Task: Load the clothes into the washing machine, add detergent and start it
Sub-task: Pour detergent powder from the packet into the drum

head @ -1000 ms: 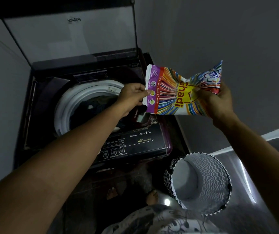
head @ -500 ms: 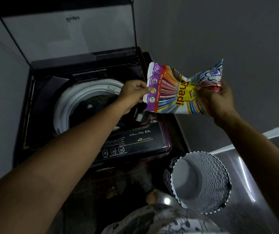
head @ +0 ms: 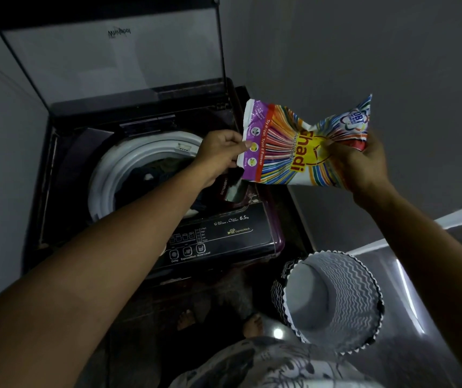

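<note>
Plastic packet: I have the rainbow-striped detergent packet [head: 302, 147] held in the air over the right rear corner of the washing machine [head: 146, 191], lying roughly sideways, its purple end toward the tub.
Left hand: my left hand [head: 218, 155] pinches the purple end of the packet, thumb and fingers closed on its edge.
Right hand: my right hand [head: 361, 163] is clenched around the other, crumpled end, fingers wrapped tight on the plastic.
Detergent slot: just below the purple end I see a small open compartment [head: 234, 190] at the machine's right side with something pale inside; I cannot tell whether powder is falling into it.
Lid: the lid [head: 112, 51] stands raised at the back, nearly upright.
Tub: the white tub ring [head: 118, 169] is open, and dark clothes [head: 157, 175] lie inside; my left forearm crosses over part of it.
Control panel: the black control panel [head: 218, 236] runs along the front edge, printed with 6.5 kg and ExpressWash.
Basket: a zigzag-patterned laundry basket [head: 336, 298] stands on the floor just right of the machine's front, near my bare feet [head: 252, 324].
</note>
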### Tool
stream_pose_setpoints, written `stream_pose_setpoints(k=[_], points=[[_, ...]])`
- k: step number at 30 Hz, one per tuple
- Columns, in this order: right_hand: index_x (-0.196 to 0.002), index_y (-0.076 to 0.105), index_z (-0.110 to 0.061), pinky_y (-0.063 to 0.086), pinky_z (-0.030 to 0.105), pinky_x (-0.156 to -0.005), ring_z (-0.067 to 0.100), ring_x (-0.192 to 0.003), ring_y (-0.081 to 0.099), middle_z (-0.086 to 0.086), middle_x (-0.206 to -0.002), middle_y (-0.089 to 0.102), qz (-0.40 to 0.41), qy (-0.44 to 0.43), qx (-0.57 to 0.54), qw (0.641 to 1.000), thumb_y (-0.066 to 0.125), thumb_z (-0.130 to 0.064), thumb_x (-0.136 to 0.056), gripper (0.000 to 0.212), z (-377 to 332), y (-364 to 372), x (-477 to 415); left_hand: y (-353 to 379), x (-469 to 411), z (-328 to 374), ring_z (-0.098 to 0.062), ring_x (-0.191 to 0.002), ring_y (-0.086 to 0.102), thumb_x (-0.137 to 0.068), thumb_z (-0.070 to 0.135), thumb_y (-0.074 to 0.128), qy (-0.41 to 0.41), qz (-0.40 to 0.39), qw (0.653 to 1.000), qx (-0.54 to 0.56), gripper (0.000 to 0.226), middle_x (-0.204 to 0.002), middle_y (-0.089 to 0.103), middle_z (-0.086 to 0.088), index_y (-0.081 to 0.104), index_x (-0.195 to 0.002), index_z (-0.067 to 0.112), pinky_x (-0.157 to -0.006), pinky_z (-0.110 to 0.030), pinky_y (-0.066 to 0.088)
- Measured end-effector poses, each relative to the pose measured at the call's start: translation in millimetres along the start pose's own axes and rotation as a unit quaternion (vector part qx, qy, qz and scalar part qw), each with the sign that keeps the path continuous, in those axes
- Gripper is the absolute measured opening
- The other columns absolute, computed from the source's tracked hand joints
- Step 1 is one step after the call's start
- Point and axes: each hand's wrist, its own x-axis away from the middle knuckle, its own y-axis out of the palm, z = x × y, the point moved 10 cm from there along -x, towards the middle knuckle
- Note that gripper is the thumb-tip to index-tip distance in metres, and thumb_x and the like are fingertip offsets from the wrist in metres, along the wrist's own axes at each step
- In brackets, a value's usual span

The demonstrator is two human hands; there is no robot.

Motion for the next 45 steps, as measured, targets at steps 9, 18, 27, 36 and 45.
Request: stream_pose_setpoints(k=[9,18,27,36,45], points=[[-0.119,0.063,-0.013,0.061,0.044,-0.087,0.026,-0.099,0.073,0.008,-0.112,0.073,-0.009,0.008,-0.007,1.0,0.07,-0.005,-0.086,0.035,-2.3,1.9,-1.5,-0.6,0.0,3.2,-0.018,-0.084,0.077,-0.091,0.024,0.072,0.004,0.005,1.0,-0.004,0.01,-0.091,0.078,-0.005,0.068,-0.091,0.014,-0.075,-0.039,0.062],[-0.127,0.061,-0.007,0.061,0.047,-0.087,0.027,-0.099,0.074,0.01,-0.114,0.073,-0.012,0.019,-0.007,1.0,0.074,-0.014,-0.079,0.05,1.0,1.0,-2.4,0.3,0.3,1.8,-0.02,-0.085,0.077,-0.091,0.025,0.072,-0.002,0.006,1.0,-0.004,0.015,-0.093,0.078,-0.007,0.069,-0.097,0.011,-0.084,-0.051,0.061],[-0.125,0.064,-0.007,0.062,0.041,-0.086,0.025,-0.098,0.074,0.008,-0.112,0.074,-0.013,0.002,-0.002,1.0,0.073,-0.014,-0.077,0.049,-3.0,2.6,-3.8,-1.1,0.2,-1.8,-0.025,-0.088,0.076,-0.09,0.026,0.073,-0.009,0.007,1.0,-0.004,0.023,-0.094,0.078,-0.009,0.069,-0.101,0.007,-0.087,-0.056,0.058],[-0.125,0.064,-0.007,0.062,0.042,-0.085,0.027,-0.099,0.073,0.01,-0.114,0.074,-0.026,0.0,0.004,1.0,0.072,-0.007,-0.084,0.042,-3.6,2.6,-8.6,0.6,0.6,-0.4,-0.019,-0.083,0.076,-0.092,0.023,0.071,-0.001,0.006,1.0,0.002,0.02,-0.092,0.078,-0.008,0.068,-0.102,0.005,-0.074,-0.037,0.062],[-0.126,0.063,-0.006,0.061,0.025,-0.07,0.016,-0.089,0.074,0.004,-0.106,0.073,-0.018,0.006,0.009,1.0,0.069,-0.004,-0.087,0.04,-6.5,2.7,-6.0,-0.3,1.0,0.5,-0.019,-0.085,0.076,-0.092,0.025,0.072,-0.003,0.011,1.0,-0.004,0.024,-0.093,0.078,-0.006,0.068,-0.103,0.003,-0.081,-0.045,0.062]])
